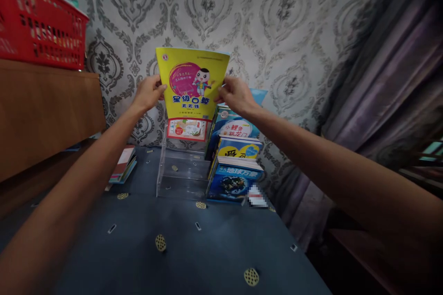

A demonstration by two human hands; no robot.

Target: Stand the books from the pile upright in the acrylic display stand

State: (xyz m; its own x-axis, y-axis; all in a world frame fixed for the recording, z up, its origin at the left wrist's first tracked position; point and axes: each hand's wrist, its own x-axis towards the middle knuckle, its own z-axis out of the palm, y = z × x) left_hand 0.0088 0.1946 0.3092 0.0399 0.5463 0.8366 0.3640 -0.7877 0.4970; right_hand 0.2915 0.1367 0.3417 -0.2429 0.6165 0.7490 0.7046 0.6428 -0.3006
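A yellow workbook [190,87] with a cartoon child on its cover stands upright between my hands. My left hand [149,92] pinches its left edge, and my right hand [237,94] grips the right edge. Below it, a clear plastic book rack [183,173] stands on the cloth; the workbook's lower end is at the rack's rear tier. Whether its bottom rests there I cannot tell. The rack's right side holds several books in steps: a blue book with a globe picture [231,184] in front, a yellow-and-blue book [238,147] behind, then a teal book [235,124].
A dark blue patterned cloth [180,253] covers the table. To the left lies a small stack of books [123,166], near a wooden cabinet [48,110] with a red basket [44,23] on top. Grey-purple curtains [363,87] hang at the right; patterned wallpaper [242,18] is behind.
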